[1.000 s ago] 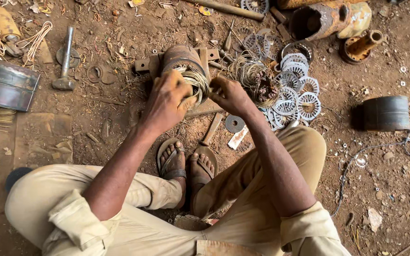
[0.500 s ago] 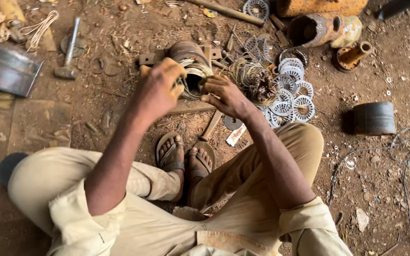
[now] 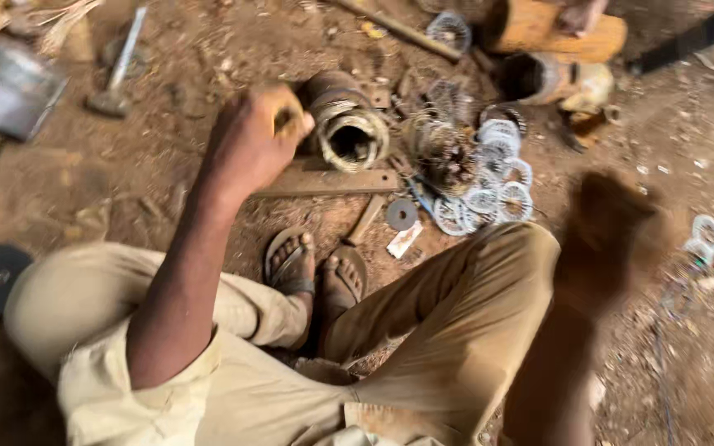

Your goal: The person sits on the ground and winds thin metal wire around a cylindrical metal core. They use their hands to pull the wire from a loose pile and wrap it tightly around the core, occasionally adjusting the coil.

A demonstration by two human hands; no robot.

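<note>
Closed tight is the grip of my left hand (image 3: 249, 144): the fingers are curled around a small yellowish thing that I cannot name, because it is mostly hidden in my fist. This hand is just beside the motor stator (image 3: 347, 128), a round metal cylinder with pale copper winding around its open mouth. The stator lies on its side on the dirt floor (image 3: 687, 355), above a flat rusty metal bar (image 3: 332, 182).

My right hand (image 3: 609, 235) is raised in the air, well apart from the stator, above my right knee. It is very blurred, so I cannot tell if its grip is spread or pressed together, or if it holds something.

Right of the stator are a tangle of pulled-out wire (image 3: 444, 153) and a heap of white round slotted discs (image 3: 493, 186). A hammer (image 3: 117, 70) lies far to the left. My feet in sandals (image 3: 316, 268) are below the bar.
</note>
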